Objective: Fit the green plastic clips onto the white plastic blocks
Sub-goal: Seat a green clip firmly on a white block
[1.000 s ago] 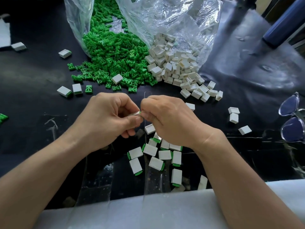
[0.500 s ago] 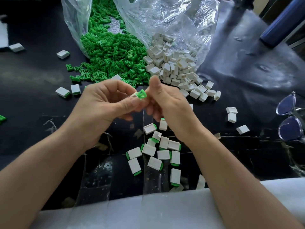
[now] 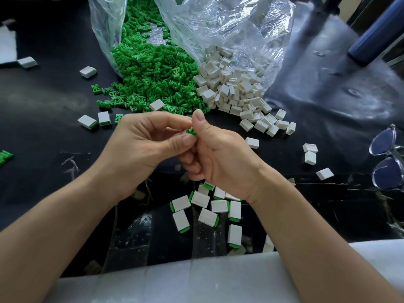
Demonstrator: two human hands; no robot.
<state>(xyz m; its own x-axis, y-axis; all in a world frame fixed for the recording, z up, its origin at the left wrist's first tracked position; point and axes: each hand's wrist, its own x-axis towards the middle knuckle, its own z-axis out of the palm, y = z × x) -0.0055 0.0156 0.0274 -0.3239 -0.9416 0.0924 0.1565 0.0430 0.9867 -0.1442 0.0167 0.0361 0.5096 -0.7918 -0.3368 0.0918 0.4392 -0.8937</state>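
Observation:
A small green clip [image 3: 192,131] is held above the black table between both hands. My left hand [image 3: 142,149] pinches it with thumb and forefinger. My right hand [image 3: 220,156] meets it from the right, thumb up against the clip, the other fingers curled under; whether they hold anything is hidden. A heap of green clips [image 3: 153,77] spills from a clear bag at the back. Beside it lies a heap of white blocks [image 3: 231,88]. Several fitted blocks with green ends [image 3: 205,206] lie below my hands.
Loose white blocks [image 3: 310,153] are scattered to the right, and more fitted ones [image 3: 94,121] lie at the left. Clear glasses [image 3: 387,158] rest at the right edge. A dark blue cylinder [image 3: 376,33] lies at the back right. White foam [image 3: 196,281] runs along the near edge.
A fitted block left my hands and lies with the pile below. Both hands rose toward the green heap, and a green clip now sits between them.

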